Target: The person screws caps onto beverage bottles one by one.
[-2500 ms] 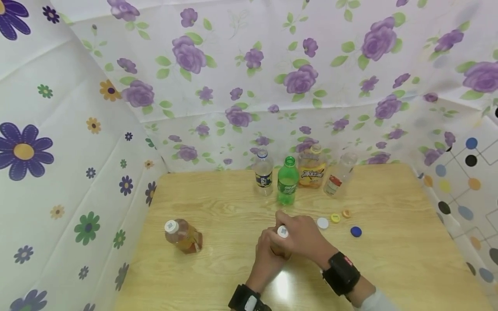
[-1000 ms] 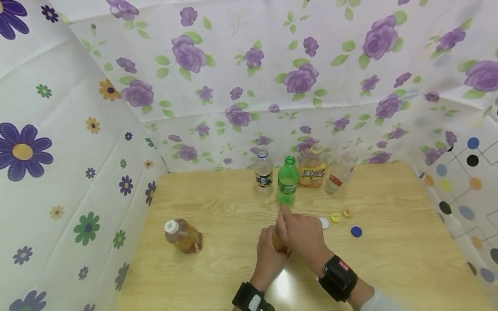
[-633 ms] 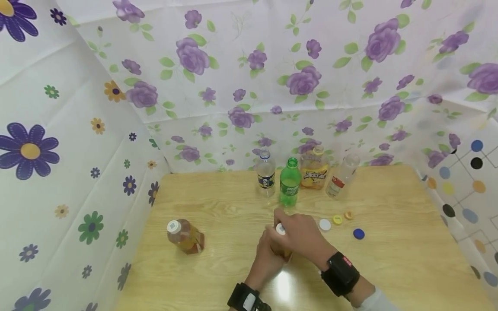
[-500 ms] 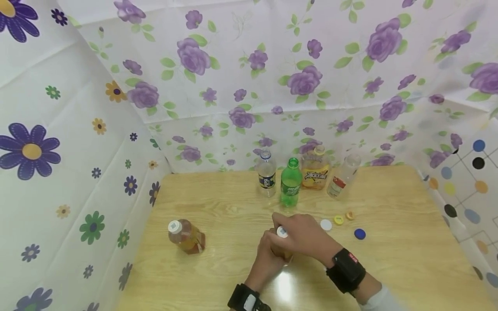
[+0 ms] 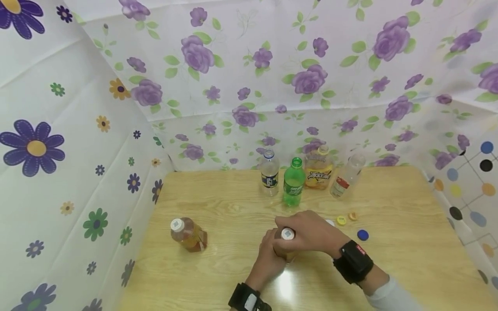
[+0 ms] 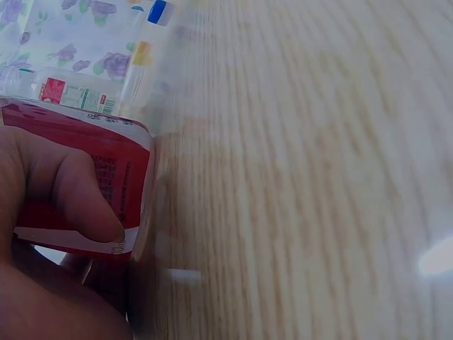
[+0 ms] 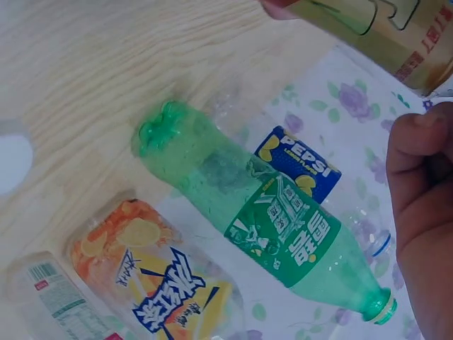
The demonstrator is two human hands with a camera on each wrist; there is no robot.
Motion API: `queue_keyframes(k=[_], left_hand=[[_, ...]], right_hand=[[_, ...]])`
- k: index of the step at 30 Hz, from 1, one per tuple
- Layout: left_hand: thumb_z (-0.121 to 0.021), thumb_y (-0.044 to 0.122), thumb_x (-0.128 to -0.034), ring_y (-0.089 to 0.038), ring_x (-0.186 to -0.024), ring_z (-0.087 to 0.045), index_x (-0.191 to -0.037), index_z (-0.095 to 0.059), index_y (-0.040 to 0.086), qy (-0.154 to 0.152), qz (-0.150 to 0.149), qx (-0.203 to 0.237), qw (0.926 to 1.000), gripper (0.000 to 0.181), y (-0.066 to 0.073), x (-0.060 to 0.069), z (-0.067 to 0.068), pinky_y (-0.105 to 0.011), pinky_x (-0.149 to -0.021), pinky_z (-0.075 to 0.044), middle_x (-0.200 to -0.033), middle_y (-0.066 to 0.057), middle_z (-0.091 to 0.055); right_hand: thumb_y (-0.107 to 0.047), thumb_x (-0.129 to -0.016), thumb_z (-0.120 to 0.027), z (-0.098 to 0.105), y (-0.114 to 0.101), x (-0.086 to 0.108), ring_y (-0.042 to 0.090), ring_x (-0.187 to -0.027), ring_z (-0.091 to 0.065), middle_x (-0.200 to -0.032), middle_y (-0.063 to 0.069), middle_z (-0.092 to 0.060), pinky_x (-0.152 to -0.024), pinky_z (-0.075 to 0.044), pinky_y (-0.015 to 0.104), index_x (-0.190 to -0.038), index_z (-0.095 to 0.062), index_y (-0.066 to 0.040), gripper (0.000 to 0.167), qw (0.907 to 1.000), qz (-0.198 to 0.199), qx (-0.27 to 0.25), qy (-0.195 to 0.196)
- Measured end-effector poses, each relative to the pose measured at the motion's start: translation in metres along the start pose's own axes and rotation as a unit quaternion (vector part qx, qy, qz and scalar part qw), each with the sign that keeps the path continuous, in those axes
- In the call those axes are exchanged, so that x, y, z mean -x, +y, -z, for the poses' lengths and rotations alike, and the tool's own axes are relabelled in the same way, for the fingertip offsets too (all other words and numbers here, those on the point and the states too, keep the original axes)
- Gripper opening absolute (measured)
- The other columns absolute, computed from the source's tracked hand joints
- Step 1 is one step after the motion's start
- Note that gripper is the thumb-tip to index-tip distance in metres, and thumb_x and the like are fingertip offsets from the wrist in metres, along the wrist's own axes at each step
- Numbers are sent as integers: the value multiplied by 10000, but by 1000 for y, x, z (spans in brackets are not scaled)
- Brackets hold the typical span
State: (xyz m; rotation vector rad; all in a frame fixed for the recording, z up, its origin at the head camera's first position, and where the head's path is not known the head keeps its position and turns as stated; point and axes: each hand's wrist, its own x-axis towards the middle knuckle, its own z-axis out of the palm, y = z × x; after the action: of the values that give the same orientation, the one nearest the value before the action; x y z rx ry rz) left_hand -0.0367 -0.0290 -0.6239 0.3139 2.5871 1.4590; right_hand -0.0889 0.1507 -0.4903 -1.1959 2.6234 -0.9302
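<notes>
Near the table's front, my left hand [image 5: 269, 255] grips the body of an upright drink bottle, mostly hidden by the hands in the head view. In the left wrist view the bottle [image 6: 127, 166] shows a red and white label, with the thumb across it. My right hand [image 5: 311, 233] curls its thumb and fingers around the bottle's white cap [image 5: 287, 233], whose top shows between them. In the right wrist view, part of the same bottle [image 7: 396, 35] has a gold label. A second capped tea bottle [image 5: 189, 234] stands to the left.
At the back stand uncapped bottles: a clear Pepsi bottle [image 5: 269, 173], a green soda bottle [image 5: 294, 183], an iced tea bottle [image 5: 318, 169] and a clear bottle [image 5: 347, 176]. Loose on the right lie a blue cap [image 5: 362, 235], a yellow cap [image 5: 341, 220], an orange cap [image 5: 352, 216] and a partly hidden white cap [image 5: 330, 223].
The right hand covered the cap a second ago; now the cap's top shows again and that wrist has swung right. The left hand keeps its hold. The whole view has shifted slightly.
</notes>
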Motion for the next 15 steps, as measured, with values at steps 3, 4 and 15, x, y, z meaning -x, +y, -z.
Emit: queue_keyframes(k=[3, 4, 15], left_hand=[[-707, -40, -754, -128, -1122, -473, -1350, -550, 308, 0, 11, 69, 10000, 707, 1, 1, 0, -491, -1036, -378, -1235, 125, -524], [-731, -28, -756, -126, -1125, -473, -1359, -548, 319, -3, 2, 105, 9999, 719, 1, 2, 0, -489, -1041, -376, -1239, 130, -524], [-758, -32, -732, -169, -1051, -470, -1373, -551, 333, -26, 377, 595, 9975, 766, 6, 3, 6, -424, -928, -402, -1189, 111, -521]], right_hand=[[-478, -991, -706, 0, 2, -3, -46, -551, -408, -673, -221, -382, -497, -351, 199, -799, -432, -337, 363, 9995, 264, 156, 105], [-452, -993, -705, -1, 3, -4, -51, -566, -401, -688, -223, -382, -506, -344, 193, -796, -429, -334, 359, 9991, 356, 199, 142], [-229, -1025, -560, -13, 1, -10, -36, -528, -213, -644, -181, -229, -477, -190, 189, -839, -420, -239, 233, 9815, 1000, 1304, 984]])
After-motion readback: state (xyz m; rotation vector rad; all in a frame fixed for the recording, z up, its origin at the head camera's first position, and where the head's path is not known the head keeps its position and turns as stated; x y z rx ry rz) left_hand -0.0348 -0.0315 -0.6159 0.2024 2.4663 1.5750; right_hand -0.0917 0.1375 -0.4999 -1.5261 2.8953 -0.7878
